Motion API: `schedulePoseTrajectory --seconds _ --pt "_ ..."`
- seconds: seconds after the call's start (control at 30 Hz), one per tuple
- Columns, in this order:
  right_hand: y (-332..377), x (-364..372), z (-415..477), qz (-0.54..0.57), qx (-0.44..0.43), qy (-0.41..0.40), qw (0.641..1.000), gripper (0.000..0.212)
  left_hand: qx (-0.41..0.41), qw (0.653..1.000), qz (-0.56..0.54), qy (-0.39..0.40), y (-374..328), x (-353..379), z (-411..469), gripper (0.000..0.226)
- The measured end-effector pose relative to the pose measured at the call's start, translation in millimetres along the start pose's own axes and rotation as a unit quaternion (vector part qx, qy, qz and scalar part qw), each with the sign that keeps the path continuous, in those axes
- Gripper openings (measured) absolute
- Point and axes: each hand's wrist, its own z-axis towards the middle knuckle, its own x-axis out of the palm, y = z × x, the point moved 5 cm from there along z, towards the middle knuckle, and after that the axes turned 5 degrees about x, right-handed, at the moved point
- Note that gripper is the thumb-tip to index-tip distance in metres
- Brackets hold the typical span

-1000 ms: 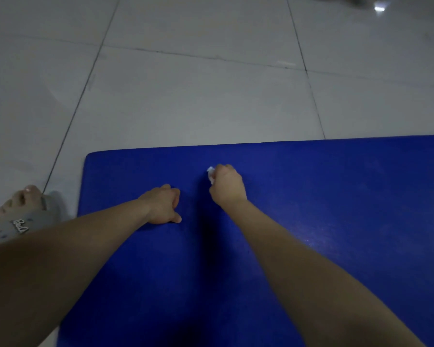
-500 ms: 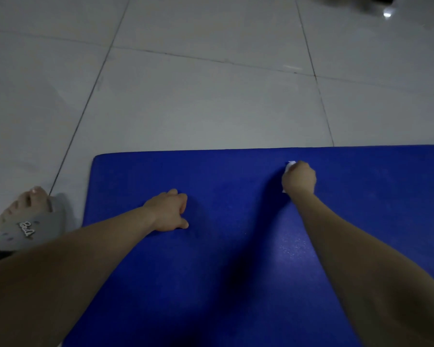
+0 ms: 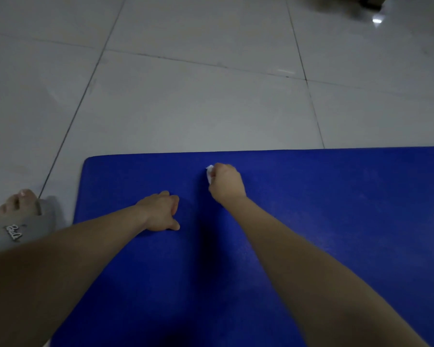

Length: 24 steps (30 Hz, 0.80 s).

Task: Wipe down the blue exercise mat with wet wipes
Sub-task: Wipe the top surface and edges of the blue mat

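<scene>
The blue exercise mat (image 3: 336,209) lies flat on the floor and fills the lower part of the view. My right hand (image 3: 226,182) grips a small white wet wipe (image 3: 209,174) and presses it on the mat near the far edge; only a corner of the wipe shows at the fingers. My left hand (image 3: 161,212) rests on the mat a little nearer and to the left, its fingers curled under with the thumb out, holding nothing.
Pale grey floor tiles (image 3: 198,101) with dark grout lines surround the mat. A foot in a grey slipper (image 3: 13,221) stands on the floor just left of the mat's corner. Something dark (image 3: 348,3) lies at the top right.
My right hand with the wipe swept right along the far edge, then came back left to near the left hand. The left hand stayed in place.
</scene>
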Motion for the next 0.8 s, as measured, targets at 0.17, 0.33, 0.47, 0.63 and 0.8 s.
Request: schedulePoseTrajectory --seconds 0.17,0.33,0.47,0.63,0.8 --pt "-104 -41 28 -0.008 0.153 -0.038 0.987 0.017 0.01 1.0 0.006 0.004 0 0 3 0.033" --pt "-193 -76 26 -0.044 0.309 -0.067 0.948 0.03 0.017 1.0 0.006 -0.006 2 4 5 0.032" --pt "-175 -70 39 0.002 0.304 -0.061 0.951 0.03 0.017 1.0 0.006 -0.004 4 3 4 0.034" --pt "-85 -42 48 0.084 0.175 -0.052 0.98 0.017 0.016 1.0 -0.001 -0.008 3 3 4 0.033" --pt "25 2 21 0.047 0.009 -0.011 0.999 0.017 0.012 1.0 0.004 -0.008 3 2 2 0.034"
